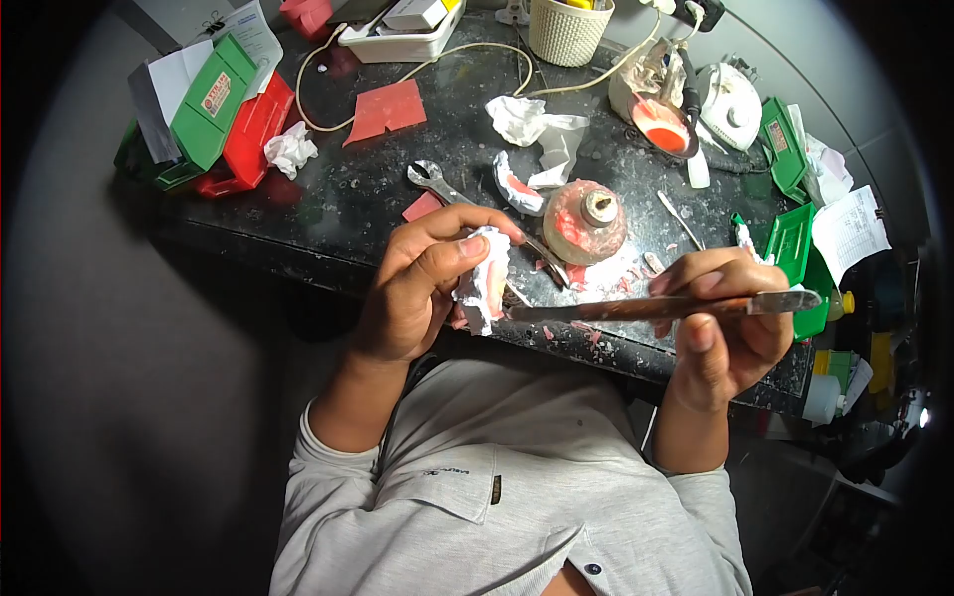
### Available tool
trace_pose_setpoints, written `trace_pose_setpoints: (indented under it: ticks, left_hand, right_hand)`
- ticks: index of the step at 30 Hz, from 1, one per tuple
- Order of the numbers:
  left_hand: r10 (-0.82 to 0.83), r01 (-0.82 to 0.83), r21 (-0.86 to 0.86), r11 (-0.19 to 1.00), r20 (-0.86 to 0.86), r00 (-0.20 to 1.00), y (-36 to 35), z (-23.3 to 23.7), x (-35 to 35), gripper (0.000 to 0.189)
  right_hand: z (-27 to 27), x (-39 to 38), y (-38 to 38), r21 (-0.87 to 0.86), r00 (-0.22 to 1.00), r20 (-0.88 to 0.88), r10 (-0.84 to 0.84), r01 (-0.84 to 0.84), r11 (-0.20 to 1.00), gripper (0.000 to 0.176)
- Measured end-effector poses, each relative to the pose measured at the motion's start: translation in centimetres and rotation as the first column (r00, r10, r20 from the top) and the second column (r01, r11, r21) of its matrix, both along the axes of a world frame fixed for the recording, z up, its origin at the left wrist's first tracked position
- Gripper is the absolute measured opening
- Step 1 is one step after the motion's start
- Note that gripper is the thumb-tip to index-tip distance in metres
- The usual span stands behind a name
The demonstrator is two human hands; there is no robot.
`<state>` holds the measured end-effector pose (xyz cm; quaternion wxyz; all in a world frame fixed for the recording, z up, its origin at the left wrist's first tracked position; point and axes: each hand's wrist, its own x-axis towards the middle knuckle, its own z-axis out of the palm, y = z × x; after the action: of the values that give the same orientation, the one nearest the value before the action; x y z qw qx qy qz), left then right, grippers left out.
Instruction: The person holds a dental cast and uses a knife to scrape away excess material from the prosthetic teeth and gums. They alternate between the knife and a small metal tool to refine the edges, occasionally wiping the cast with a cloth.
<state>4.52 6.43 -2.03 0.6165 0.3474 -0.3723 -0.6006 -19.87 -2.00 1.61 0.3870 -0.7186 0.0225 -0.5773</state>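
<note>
My left hand [409, 288] is closed around a white plaster dental cast [483, 288] with pink wax on its right side. My right hand [723, 323] grips a wax knife [636, 309] by its brown handle, the rounded metal end pointing right. The knife's narrow blade reaches left to the cast's lower edge; whether it touches cannot be made out. Beyond the hands stands a spirit lamp [584, 226] smeared with pink wax. A wrench [435, 182] lies behind my left hand, partly hidden by it. Another white piece with pink wax [519, 187] rests beside the lamp.
Wax scraps [593, 335] and white crumbs litter the black table [298, 221]. A pink wax sheet [386, 109], crumpled paper [517, 119] and a pan of red wax [663, 129] sit farther back. Green and red bins [243, 134] stand left, more green bins [790, 238] right. A cable [467, 47] crosses the back.
</note>
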Motion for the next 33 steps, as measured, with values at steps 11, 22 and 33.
trace_pose_setpoints:
  ticks: [11, 22, 33]
  left_hand:
    - [-0.023, 0.023, -0.007, 1.0, -0.127, 0.992, 0.0, -0.3, 0.3, 0.043]
    - [-0.013, 0.011, -0.023, 1.0, -0.105, 0.994, -0.3, -0.3, 0.3, 0.04]
    - [-0.025, 0.017, 0.076, 0.997, 0.108, 0.994, 0.0, 0.6, 0.0, 0.048]
  right_hand:
    - [1.3, -1.0, -1.9, 0.301, 0.841, -0.058, -0.537, 0.528, 0.794, 0.014]
    - [1.4, -0.9, -1.7, 0.308, 0.859, -0.056, -0.51, 0.5, 0.809, 0.014]
    - [0.2, -0.1, 0.1, -0.113, 0.998, -0.021, -0.06, 0.057, 0.992, 0.042]
